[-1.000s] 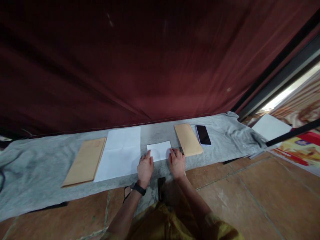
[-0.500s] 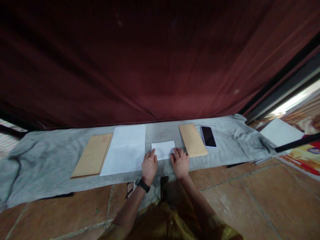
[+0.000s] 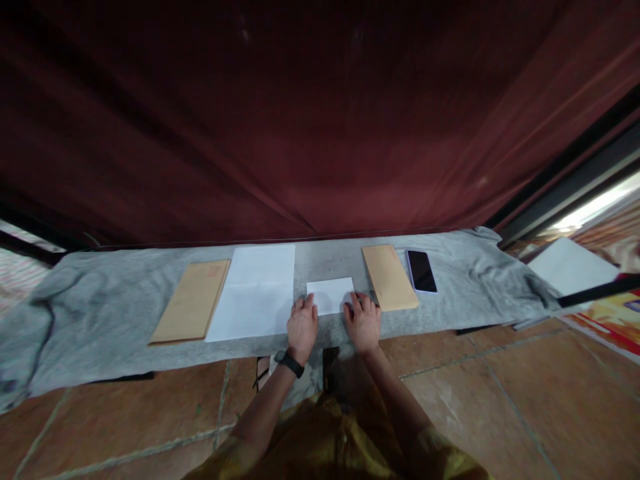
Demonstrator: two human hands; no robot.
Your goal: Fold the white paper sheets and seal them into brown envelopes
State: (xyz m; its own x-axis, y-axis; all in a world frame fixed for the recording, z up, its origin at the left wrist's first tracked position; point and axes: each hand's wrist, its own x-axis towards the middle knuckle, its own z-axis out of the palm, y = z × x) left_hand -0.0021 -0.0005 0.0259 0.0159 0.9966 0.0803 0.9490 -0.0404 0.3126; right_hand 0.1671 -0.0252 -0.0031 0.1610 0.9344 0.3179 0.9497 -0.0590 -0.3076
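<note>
A small white rectangle of folded paper (image 3: 330, 293) lies flat on the grey cloth in front of me. My left hand (image 3: 303, 327), with a dark watch on its wrist, rests at the paper's near left corner, fingertips touching it. On the near right corner lie the fingers of my right hand (image 3: 363, 323), spread and pressed down. Neither hand grasps anything. Left of my left hand are larger white paper (image 3: 257, 287) with a crease across it and a stack of brown envelopes (image 3: 190, 300). Another brown envelope (image 3: 389, 277) sits just beyond my right hand.
A phone (image 3: 421, 271) lies right of the right-hand envelope. Grey cloth (image 3: 475, 280) covers the long, narrow surface. Behind it hangs a dark red curtain (image 3: 320, 133). A white panel (image 3: 573, 265) stands at the right end, and tiled floor (image 3: 480, 393) shows in front.
The view has shifted slightly, so everything appears a little higher and farther right. Both hands stay at the near corners of the folded paper.
</note>
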